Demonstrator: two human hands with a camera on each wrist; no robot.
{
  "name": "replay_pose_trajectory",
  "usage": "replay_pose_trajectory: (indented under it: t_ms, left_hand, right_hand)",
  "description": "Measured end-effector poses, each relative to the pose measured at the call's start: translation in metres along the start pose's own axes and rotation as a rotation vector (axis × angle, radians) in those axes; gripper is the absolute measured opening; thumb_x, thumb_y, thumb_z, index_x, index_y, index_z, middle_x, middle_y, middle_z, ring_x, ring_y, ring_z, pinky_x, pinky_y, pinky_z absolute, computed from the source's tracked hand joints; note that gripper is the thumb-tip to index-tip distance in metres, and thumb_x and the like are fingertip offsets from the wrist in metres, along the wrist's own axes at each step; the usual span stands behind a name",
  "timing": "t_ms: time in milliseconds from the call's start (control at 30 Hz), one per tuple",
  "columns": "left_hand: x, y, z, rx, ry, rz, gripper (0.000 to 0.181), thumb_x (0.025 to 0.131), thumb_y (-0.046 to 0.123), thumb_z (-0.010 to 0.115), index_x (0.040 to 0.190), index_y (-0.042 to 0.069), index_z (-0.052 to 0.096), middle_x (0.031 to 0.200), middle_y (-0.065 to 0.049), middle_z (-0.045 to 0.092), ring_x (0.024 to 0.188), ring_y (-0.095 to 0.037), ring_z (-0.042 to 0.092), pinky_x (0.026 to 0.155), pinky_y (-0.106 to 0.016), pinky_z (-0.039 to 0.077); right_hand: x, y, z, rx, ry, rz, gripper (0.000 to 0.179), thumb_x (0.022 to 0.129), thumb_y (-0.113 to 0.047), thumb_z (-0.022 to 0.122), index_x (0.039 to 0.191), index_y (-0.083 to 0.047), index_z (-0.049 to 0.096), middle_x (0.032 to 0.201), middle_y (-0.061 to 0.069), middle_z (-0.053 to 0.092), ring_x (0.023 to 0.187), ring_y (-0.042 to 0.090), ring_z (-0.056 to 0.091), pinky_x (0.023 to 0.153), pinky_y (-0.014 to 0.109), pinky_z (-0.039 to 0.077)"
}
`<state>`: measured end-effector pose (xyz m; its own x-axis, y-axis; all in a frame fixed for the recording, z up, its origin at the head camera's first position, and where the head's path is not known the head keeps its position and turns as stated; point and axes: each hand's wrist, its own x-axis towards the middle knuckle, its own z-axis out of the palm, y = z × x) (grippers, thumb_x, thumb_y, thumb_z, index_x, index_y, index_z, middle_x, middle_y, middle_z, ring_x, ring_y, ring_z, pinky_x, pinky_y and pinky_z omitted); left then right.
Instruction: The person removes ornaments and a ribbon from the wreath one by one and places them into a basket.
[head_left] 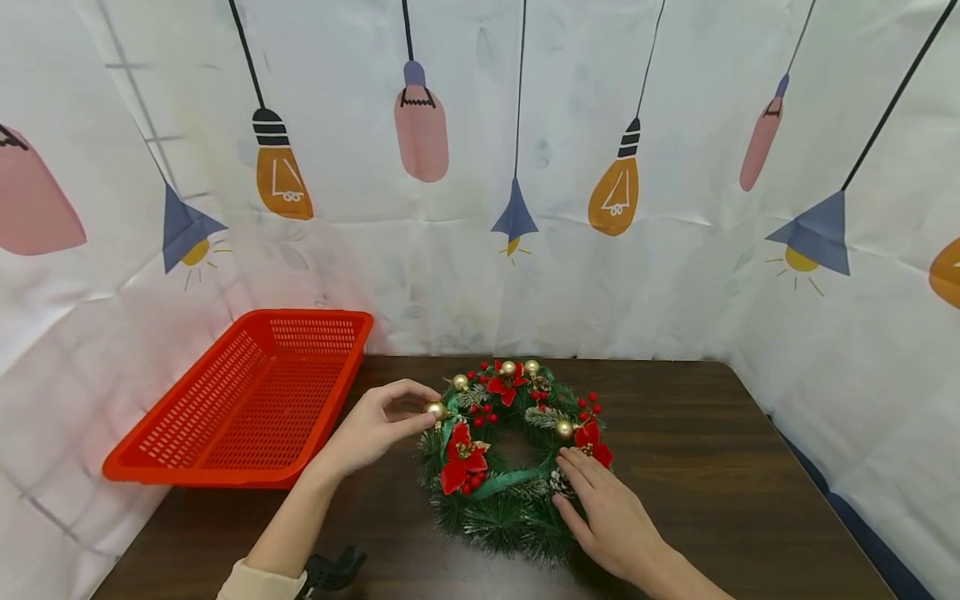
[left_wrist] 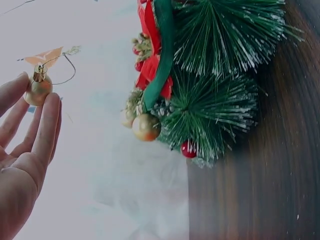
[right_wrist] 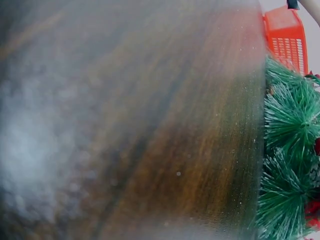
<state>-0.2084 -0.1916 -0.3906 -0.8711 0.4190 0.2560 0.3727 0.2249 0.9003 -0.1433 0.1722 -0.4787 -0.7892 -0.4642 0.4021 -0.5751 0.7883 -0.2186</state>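
A green Christmas wreath with red flowers, red berries, pinecones and a green ribbon lies flat on the table. At its left edge, my left hand pinches a small gold bauble between thumb and fingertips. In the left wrist view the bauble has a gold cap and a thin cord loop, and appears apart from the wreath branches. My right hand rests on the wreath's lower right side, fingers extended beside a pinecone. The right wrist view does not show that hand.
A red perforated basket stands left of the wreath, and no contents show in it. The dark wooden table reaches back to a white curtain printed with lamps.
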Motion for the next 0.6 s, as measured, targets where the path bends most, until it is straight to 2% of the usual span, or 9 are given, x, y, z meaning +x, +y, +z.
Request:
replay_pose_trajectory:
  t_ms: [167, 333, 467, 600]
  left_hand:
    - [-0.002, -0.001, -0.007, 0.001, 0.025, 0.013, 0.024, 0.096, 0.014, 0.075, 0.119, 0.012, 0.071, 0.117, -0.010, 0.068, 0.106, -0.034, 0.069, 0.085, -0.047, 0.059]
    - [-0.003, -0.002, -0.015, 0.039, 0.064, 0.016, 0.025, 0.095, 0.016, 0.077, 0.119, 0.012, 0.071, 0.117, -0.007, 0.069, 0.105, -0.032, 0.070, 0.085, -0.037, 0.059]
    - [-0.005, -0.002, -0.021, 0.045, 0.080, 0.007, 0.029, 0.095, 0.017, 0.077, 0.121, 0.007, 0.070, 0.116, -0.008, 0.070, 0.105, -0.032, 0.070, 0.086, -0.035, 0.059]
    - [-0.008, -0.003, -0.029, 0.054, 0.109, -0.005, 0.028, 0.095, 0.017, 0.076, 0.121, 0.007, 0.070, 0.114, -0.009, 0.069, 0.102, -0.034, 0.070, 0.086, -0.033, 0.058]
  right_hand:
    - [-0.001, 0.001, 0.000, -0.008, -0.001, -0.016, 0.054, 0.102, -0.036, 0.065, 0.143, -0.001, 0.059, 0.147, 0.014, 0.056, 0.138, 0.028, 0.050, 0.109, 0.048, 0.042]
    - [-0.001, 0.002, 0.000, 0.006, -0.020, -0.013, 0.055, 0.103, -0.037, 0.064, 0.145, -0.002, 0.058, 0.149, 0.014, 0.054, 0.140, 0.029, 0.048, 0.110, 0.048, 0.042]
    - [-0.003, 0.004, 0.000, 0.015, -0.034, -0.002, 0.055, 0.104, -0.038, 0.062, 0.146, -0.003, 0.057, 0.149, 0.013, 0.054, 0.141, 0.028, 0.046, 0.111, 0.049, 0.041]
    - [-0.004, 0.005, 0.000, 0.004, -0.034, -0.006, 0.055, 0.104, -0.040, 0.062, 0.146, -0.004, 0.057, 0.149, 0.012, 0.054, 0.141, 0.027, 0.046, 0.110, 0.049, 0.042]
